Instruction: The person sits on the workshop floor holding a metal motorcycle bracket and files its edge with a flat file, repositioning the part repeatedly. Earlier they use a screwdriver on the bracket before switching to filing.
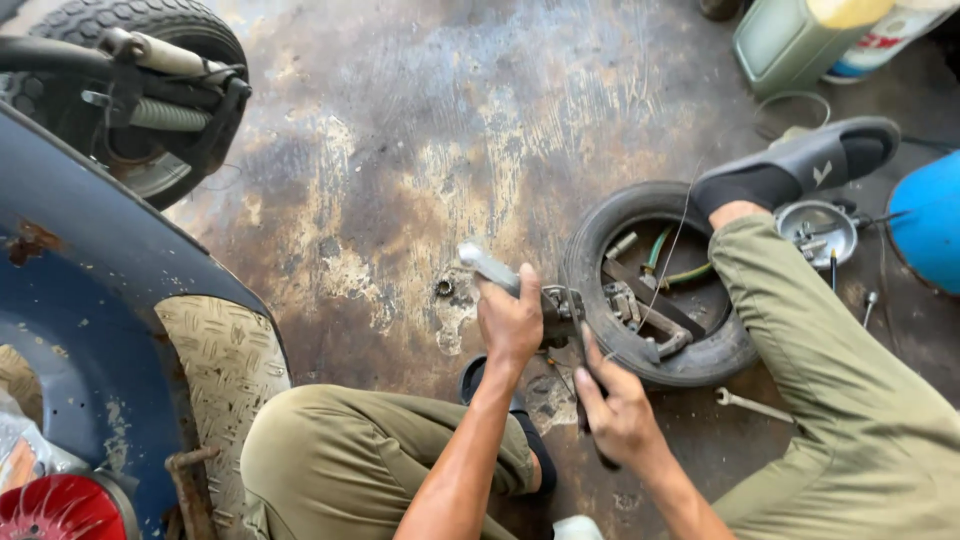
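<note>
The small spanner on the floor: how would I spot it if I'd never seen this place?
Find the black rubber tyre lying flat on the stained concrete floor, with tools piled inside it. Just past its near right edge, beside the olive trouser leg, lies the small silver metal spanner. Unlike the tools in the tyre, it lies alone on bare floor, touched by neither hand.

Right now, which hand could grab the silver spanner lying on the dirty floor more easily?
Probably the right hand. It is close to the flat silver metal spanner on the stained concrete floor, beside the black rubber tyre. The left hand is farther away and grips a grey metal part.
</note>
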